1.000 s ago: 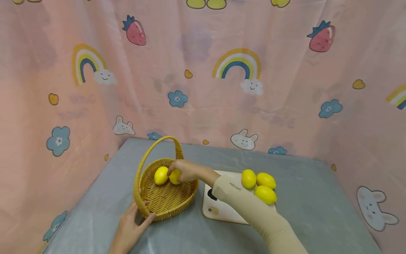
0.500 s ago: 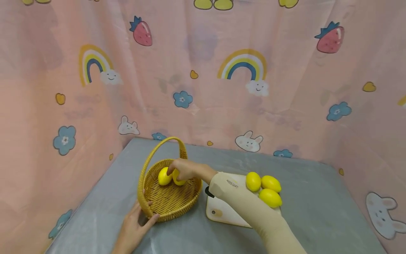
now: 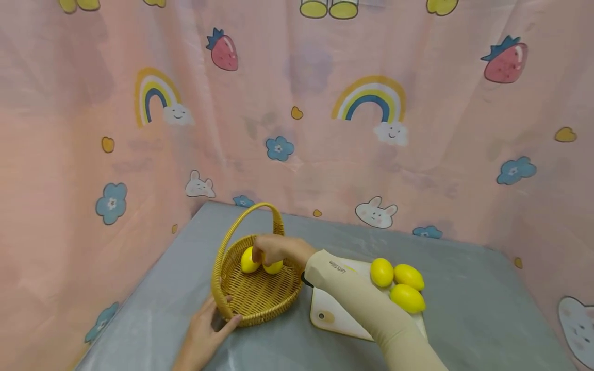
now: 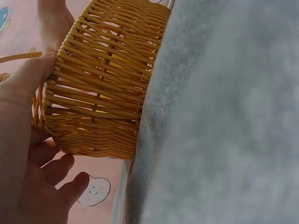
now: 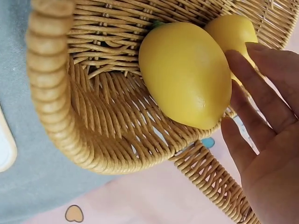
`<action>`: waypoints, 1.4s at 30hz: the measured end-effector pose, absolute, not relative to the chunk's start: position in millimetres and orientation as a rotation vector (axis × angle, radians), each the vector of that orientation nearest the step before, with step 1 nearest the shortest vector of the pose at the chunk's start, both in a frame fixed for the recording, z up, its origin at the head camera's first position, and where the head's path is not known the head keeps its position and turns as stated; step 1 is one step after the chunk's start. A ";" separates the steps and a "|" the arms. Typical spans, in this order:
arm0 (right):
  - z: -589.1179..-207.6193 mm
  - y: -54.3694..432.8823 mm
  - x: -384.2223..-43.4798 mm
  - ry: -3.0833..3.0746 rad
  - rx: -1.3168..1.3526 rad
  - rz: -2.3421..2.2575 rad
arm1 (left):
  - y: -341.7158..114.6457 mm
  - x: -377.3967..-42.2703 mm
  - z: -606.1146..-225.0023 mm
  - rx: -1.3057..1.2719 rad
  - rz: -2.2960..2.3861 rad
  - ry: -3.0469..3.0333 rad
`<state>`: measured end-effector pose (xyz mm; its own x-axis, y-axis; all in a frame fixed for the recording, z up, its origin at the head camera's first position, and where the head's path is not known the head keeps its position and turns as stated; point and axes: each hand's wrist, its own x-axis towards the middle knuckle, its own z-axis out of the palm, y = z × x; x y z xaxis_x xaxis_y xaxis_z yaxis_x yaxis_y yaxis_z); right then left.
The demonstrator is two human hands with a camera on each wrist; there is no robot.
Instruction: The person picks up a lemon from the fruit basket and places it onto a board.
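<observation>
Under the right hand [image 3: 276,248], two lemons [image 5: 184,74] are held in the basket [image 3: 260,296]; fingers loosely spread against the nearer one, not wrapped round it. By the left hand [image 3: 204,330], the rim is pinched beside the handle [image 3: 227,237] base, presumably for steadying. Left of the right hand, access is narrowed by the handle's arch; to its right, three more lemons [image 3: 407,299] are carried on a white board [image 3: 343,320], partly hidden by the sleeve [image 3: 371,304].

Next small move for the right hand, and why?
Probably lift the right hand out of the basket: its fingers look fairly straight beside a lemon in there, not wrapped round it, and three other lemons are at the board.
</observation>
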<state>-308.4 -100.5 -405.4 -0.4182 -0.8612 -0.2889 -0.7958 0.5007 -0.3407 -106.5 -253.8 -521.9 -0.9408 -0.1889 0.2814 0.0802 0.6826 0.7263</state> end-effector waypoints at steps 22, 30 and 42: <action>-410.5 -75.0 -301.3 2.258 -1.090 0.221 | -241.2 -106.0 -519.8 0.103 -1.218 -2.587; -411.9 -67.8 -305.2 2.194 -1.266 -0.018 | -244.5 -103.7 -524.0 0.054 -1.144 -2.541; -361.3 -24.6 -310.8 2.080 -1.486 -0.568 | -250.4 -100.6 -519.6 0.046 -1.122 -2.558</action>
<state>-310.8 -24.6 -361.3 -0.2654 -0.9496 -0.1669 -0.7330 0.3112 -0.6049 -100.6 -250.4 -519.6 -0.9395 -0.1663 0.2994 0.1076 0.6865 0.7191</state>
